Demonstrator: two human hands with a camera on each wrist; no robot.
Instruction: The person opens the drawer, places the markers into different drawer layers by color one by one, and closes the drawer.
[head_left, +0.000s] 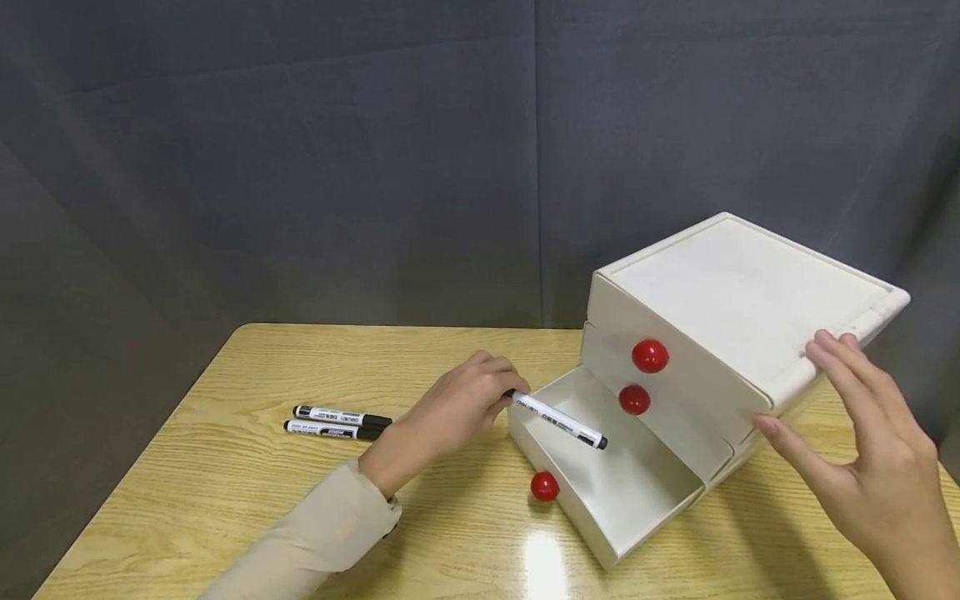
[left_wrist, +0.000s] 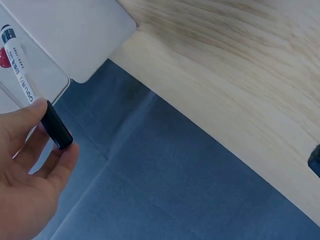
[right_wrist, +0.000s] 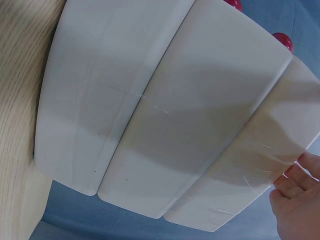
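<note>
My left hand [head_left: 467, 398] pinches a whiteboard marker [head_left: 562, 420] by its black cap [left_wrist: 57, 126], between thumb and fingertips. The white marker body points right and slightly down, over the pulled-out bottom drawer [head_left: 637, 493] of a white drawer box [head_left: 750, 292]. Bare white floor shows inside that drawer, and a red round knob [head_left: 544, 486] sits on its front. At the right edge of the box top, my right hand [head_left: 873, 442] rests with extended fingers, its thumb near the front corner. In the right wrist view, fingertips [right_wrist: 295, 175] touch the box edge.
Two more whiteboard markers [head_left: 337, 415] lie side by side on the wooden table [head_left: 225, 500], left of my left forearm. The upper two drawers are pushed in, with red knobs [head_left: 649, 356] on their fronts. A dark grey curtain [head_left: 360, 183] hangs behind the table.
</note>
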